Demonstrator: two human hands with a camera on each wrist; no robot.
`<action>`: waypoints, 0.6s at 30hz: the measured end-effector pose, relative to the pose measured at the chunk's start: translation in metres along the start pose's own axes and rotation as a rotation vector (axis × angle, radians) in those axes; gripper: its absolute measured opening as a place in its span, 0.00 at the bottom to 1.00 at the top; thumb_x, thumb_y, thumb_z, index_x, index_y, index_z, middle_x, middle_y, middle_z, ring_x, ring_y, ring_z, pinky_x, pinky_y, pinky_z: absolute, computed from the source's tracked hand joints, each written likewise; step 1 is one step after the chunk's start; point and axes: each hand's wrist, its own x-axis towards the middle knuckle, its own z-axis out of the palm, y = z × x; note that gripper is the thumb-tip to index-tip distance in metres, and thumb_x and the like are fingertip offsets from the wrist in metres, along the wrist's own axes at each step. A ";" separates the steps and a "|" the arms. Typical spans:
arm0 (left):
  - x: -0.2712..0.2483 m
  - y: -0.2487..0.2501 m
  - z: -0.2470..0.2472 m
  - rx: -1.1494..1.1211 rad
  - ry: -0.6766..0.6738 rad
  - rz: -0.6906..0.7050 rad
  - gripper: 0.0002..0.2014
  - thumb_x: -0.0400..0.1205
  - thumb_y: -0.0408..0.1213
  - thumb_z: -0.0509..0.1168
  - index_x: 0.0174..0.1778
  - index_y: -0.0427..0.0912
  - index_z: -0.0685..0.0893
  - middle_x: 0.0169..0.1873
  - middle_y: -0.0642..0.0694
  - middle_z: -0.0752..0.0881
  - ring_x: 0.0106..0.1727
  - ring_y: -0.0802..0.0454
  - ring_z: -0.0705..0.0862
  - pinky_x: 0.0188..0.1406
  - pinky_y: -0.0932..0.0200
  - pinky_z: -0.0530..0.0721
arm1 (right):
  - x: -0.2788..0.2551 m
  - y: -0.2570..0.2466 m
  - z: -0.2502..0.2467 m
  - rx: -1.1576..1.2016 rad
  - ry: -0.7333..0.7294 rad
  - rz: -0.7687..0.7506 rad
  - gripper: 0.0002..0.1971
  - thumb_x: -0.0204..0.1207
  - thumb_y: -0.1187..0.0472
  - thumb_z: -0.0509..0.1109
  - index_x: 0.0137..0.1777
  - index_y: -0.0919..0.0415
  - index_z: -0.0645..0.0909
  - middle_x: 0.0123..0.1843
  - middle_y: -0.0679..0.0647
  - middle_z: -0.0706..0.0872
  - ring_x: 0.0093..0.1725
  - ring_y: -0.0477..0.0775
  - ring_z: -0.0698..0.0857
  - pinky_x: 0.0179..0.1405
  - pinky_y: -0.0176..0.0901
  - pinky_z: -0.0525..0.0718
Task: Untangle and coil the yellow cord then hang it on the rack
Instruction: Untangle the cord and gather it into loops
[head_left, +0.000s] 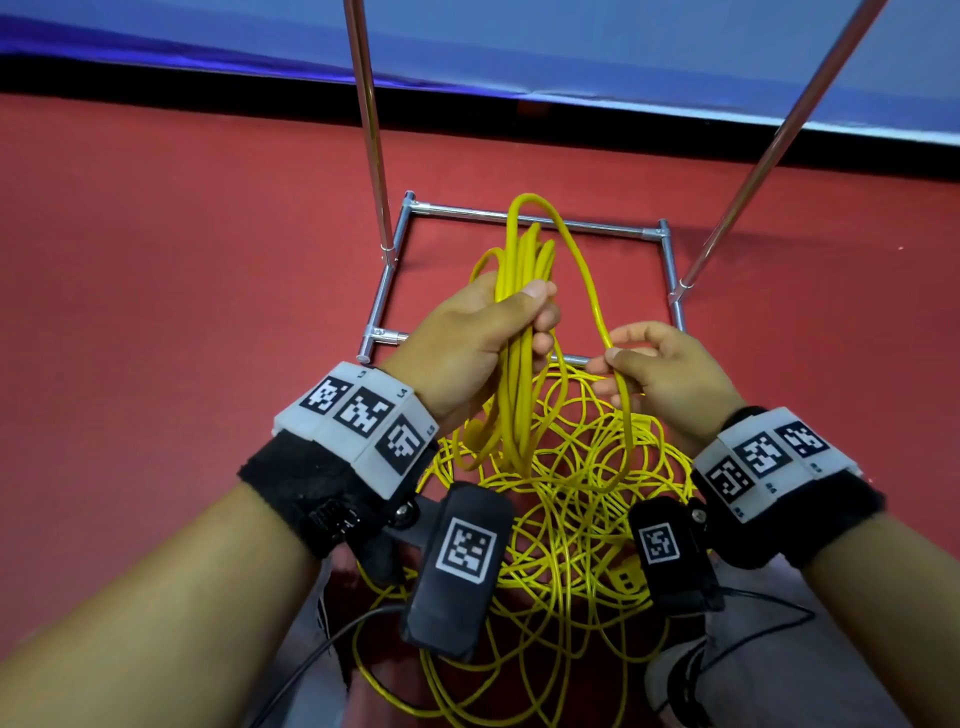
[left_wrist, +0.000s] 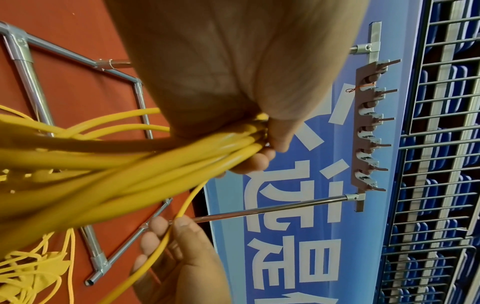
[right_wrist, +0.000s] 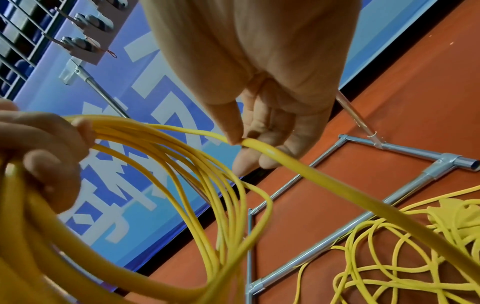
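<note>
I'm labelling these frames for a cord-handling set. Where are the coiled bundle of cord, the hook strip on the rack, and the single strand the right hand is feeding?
coiled bundle (head_left: 519, 364), head view, strands just below the left hand's grip.
hook strip (left_wrist: 363, 131), left wrist view, middle of the brown strip.
single strand (right_wrist: 324, 181), right wrist view, just past the pinching fingertips.

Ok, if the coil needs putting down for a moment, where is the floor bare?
Bare red floor lies left of the rack base, and inside it at the far left corner. The loose yellow cord crowds the floor beneath the left hand and right hand.
</note>
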 end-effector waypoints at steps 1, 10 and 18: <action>0.000 0.001 0.000 -0.015 -0.002 0.014 0.08 0.87 0.36 0.56 0.57 0.35 0.71 0.29 0.53 0.75 0.29 0.59 0.74 0.36 0.62 0.73 | 0.002 0.003 -0.001 -0.039 0.021 0.005 0.07 0.82 0.68 0.62 0.45 0.57 0.75 0.37 0.55 0.87 0.23 0.42 0.84 0.22 0.32 0.80; -0.002 0.013 -0.003 -0.127 -0.007 0.081 0.12 0.89 0.42 0.48 0.51 0.39 0.73 0.27 0.54 0.71 0.23 0.62 0.70 0.34 0.62 0.77 | 0.006 0.035 -0.006 -0.453 -0.112 0.132 0.24 0.82 0.41 0.57 0.36 0.59 0.81 0.34 0.54 0.90 0.45 0.61 0.88 0.56 0.58 0.82; -0.002 0.015 -0.003 -0.149 -0.012 0.061 0.10 0.89 0.41 0.50 0.52 0.38 0.72 0.27 0.53 0.71 0.24 0.60 0.70 0.34 0.62 0.74 | 0.001 0.034 0.011 -0.327 -0.175 0.035 0.08 0.86 0.58 0.54 0.51 0.54 0.75 0.27 0.54 0.83 0.26 0.53 0.83 0.31 0.43 0.76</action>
